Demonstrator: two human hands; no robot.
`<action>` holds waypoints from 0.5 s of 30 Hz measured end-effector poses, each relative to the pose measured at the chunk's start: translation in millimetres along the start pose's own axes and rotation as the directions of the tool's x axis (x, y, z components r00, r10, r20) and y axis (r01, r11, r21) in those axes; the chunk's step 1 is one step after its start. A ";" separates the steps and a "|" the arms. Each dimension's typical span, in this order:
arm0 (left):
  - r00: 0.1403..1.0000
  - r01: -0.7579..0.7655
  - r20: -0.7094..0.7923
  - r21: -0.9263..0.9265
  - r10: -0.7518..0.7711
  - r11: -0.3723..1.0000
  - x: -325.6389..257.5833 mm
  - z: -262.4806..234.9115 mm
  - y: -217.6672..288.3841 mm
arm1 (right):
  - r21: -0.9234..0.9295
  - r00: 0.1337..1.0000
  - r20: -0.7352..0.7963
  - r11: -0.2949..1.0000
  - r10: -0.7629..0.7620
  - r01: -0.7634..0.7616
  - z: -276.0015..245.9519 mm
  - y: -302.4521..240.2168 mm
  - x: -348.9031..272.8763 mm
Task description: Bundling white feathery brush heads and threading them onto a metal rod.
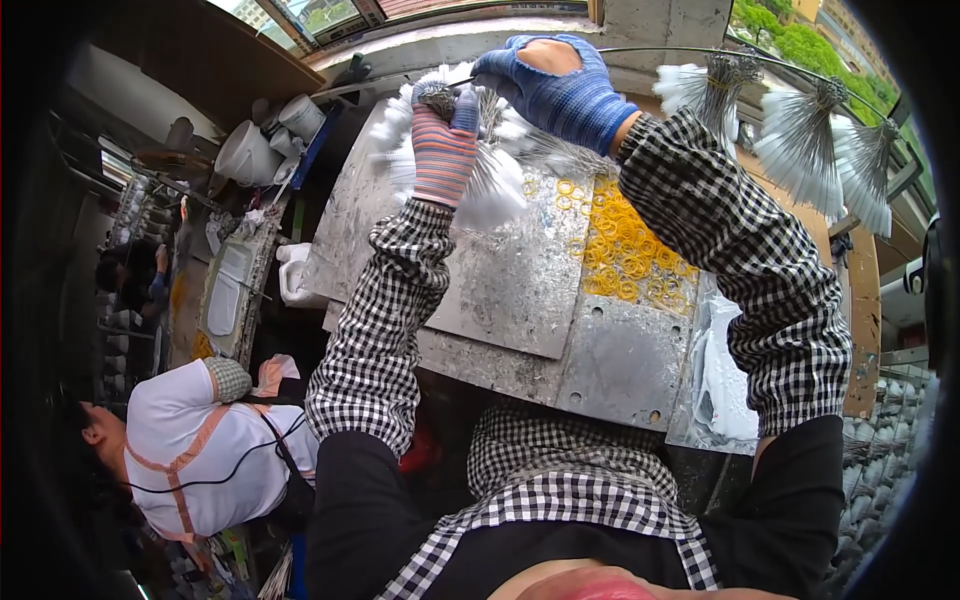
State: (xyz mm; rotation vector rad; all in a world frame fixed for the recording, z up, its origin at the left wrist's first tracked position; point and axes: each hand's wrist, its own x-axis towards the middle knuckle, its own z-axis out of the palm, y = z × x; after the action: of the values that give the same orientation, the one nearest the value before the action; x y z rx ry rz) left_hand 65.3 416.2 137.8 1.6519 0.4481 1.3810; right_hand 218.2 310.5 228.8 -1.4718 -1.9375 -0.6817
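Observation:
My left hand, in a red-and-grey striped glove, is closed round the gathered wire end of a bundle of thin, white-tipped wires at the far side of the table. Just right of it my right hand, in a blue knitted glove open over the back of the hand, grips a thin dark metal rod. The rod's tip pokes out leftward beside my left fingers. Farther right along the rod, several similar fan-shaped wire bundles hang with their white ends down. My fingers partly hide the gathered wires.
Yellow rubber bands are scattered on the metal-topped table. A tray of white paste is at the right, a white jug beyond the left edge. White buckets stand far left; a co-worker is below them.

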 end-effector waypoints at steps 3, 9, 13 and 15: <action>0.988 0.049 0.149 -0.109 -0.032 0.993 9.2 -16.0 4.1 | 0.007 1.000 0.019 1.000 -0.003 0.003 -8.5 -3.3 3.7; 0.971 -0.174 -0.079 0.417 0.227 0.892 -5.0 7.7 -1.8 | 0.028 1.000 -0.002 1.000 -0.001 0.001 -0.6 -1.4 5.3; 0.924 0.222 0.363 -0.254 -0.120 0.941 16.4 -12.1 3.7 | 0.008 0.999 0.045 1.000 -0.005 0.005 -1.8 -2.2 3.0; 0.933 0.036 0.321 0.365 -0.162 0.930 10.0 -2.5 -4.5 | 0.094 1.000 0.017 0.996 0.003 -0.005 3.3 -5.0 -0.8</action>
State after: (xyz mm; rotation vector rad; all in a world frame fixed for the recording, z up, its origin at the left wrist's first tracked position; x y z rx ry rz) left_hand 67.3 427.1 139.9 2.0886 0.5890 0.9383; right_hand 213.0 311.0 225.7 -1.4275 -1.9513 -0.5697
